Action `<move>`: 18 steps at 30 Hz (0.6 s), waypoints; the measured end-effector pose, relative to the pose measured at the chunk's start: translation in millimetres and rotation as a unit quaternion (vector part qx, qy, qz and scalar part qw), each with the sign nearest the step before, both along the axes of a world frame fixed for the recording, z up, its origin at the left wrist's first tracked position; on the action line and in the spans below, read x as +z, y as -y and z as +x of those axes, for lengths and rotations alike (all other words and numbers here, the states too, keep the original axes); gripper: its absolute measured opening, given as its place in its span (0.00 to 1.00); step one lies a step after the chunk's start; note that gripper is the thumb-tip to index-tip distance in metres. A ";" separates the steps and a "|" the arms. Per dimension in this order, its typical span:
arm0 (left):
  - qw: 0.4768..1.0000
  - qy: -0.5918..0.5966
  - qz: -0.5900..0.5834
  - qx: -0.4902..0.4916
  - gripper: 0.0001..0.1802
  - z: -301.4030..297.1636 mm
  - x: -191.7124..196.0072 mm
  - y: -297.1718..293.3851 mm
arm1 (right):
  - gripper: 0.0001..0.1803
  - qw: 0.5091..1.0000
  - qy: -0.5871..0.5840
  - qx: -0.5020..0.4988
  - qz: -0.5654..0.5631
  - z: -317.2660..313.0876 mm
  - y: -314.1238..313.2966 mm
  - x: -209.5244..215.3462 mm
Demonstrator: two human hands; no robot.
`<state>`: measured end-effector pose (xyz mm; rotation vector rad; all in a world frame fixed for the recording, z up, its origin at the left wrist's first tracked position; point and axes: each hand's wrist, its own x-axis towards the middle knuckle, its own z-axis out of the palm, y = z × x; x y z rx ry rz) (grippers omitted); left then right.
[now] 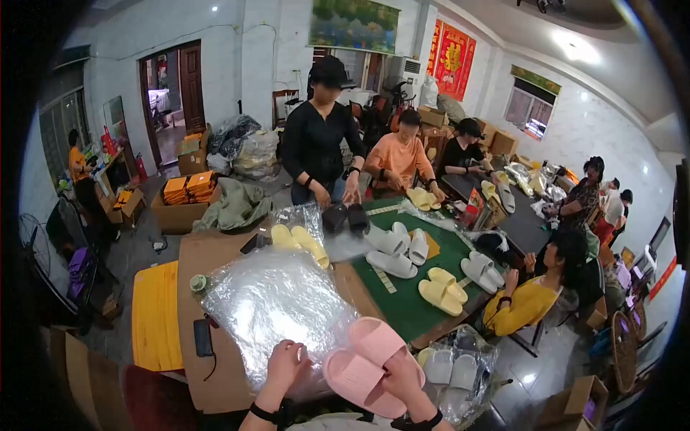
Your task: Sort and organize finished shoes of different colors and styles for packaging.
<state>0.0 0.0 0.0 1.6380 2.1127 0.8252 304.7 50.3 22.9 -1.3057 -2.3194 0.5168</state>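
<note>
A pair of pink slippers (357, 370) is held by my right hand (404, 375), with the fingers reaching into the foot openings. The slippers lie partly one over the other at the table's near edge. My left hand (287, 365) is just left of them, over the lower part of a stack of clear plastic bags (277, 305). Its fingers are curled together, and what they pinch, if anything, is too small to make out. Beyond the stack sits a pair of pale yellow slippers (300, 243).
Grey slippers (392, 263) and yellow slippers (442, 293) stand on the green mat (374, 298). A phone (204, 337) and a tape roll (198, 283) lie left. Bagged slippers (451, 370) are at the near right. Several co-workers (321, 144) surround the tables. A yellow stool (157, 316) stands left.
</note>
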 end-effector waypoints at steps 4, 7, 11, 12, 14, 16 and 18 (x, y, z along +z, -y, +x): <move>0.998 -0.058 0.005 -0.014 0.14 3.2 0.6 -2.7 | 0.16 0.997 -0.044 0.029 0.055 -3.3 7.3 10.3; 0.999 -0.035 0.015 0.001 0.09 0.4 -7.2 -6.7 | 0.17 0.994 -0.060 0.053 0.078 -6.1 7.9 11.5; 0.997 0.035 0.067 0.025 0.07 -0.2 -2.1 -9.0 | 0.17 0.997 -0.005 0.081 0.014 -26.3 12.3 24.8; 0.996 0.045 0.071 0.023 0.07 3.4 10.3 -10.9 | 0.16 0.996 -0.004 0.090 0.006 -33.0 12.4 29.7; 0.993 0.035 0.110 0.013 0.06 8.1 30.6 -12.4 | 0.12 0.997 -0.008 0.079 0.018 -43.4 10.8 33.6; 0.990 0.056 0.125 0.024 0.06 9.2 42.0 -8.9 | 0.10 0.999 0.012 0.049 -0.008 -46.8 6.3 38.0; 0.990 0.073 0.116 0.023 0.07 11.0 61.8 -4.8 | 0.07 1.000 0.005 0.023 0.000 -44.4 2.1 33.2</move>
